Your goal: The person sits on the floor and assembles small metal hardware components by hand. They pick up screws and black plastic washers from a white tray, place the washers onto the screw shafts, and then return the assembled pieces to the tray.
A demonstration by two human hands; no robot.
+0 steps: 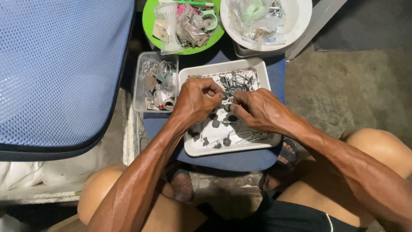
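I see both hands meeting over the middle of the white tray (pixel 262 68), and I place everything else from that tray. My left hand (pixel 195 101) is curled in a loose fist above the tray's left half, fingertips pinched together on a small dark metal piece (pixel 226 95) that juts toward the other hand. My right hand (pixel 257 109) is curled the same way over the tray's right half, its fingertips pressed on a small dark round part (pixel 228 107); whether the two bits touch I cannot tell, since the fingers crowd them.

Under and around the hands the tray holds loose screws and grey washers (pixel 223 139), thickest at its far edge and scattered along its near edge. The tray sits on a blue stool seat (pixel 240 161).

Just left of the tray stands a clear plastic box (pixel 140 81) of mixed metal scraps. Beyond the tray's far left corner is a green plate (pixel 150 17) heaped with small bags and fittings, and beyond its far right corner a white bowl (pixel 300 17) with more bagged parts. Well left of the tray hangs a blue mesh chair back (pixel 60 73). My bare knees frame the tray's near side.
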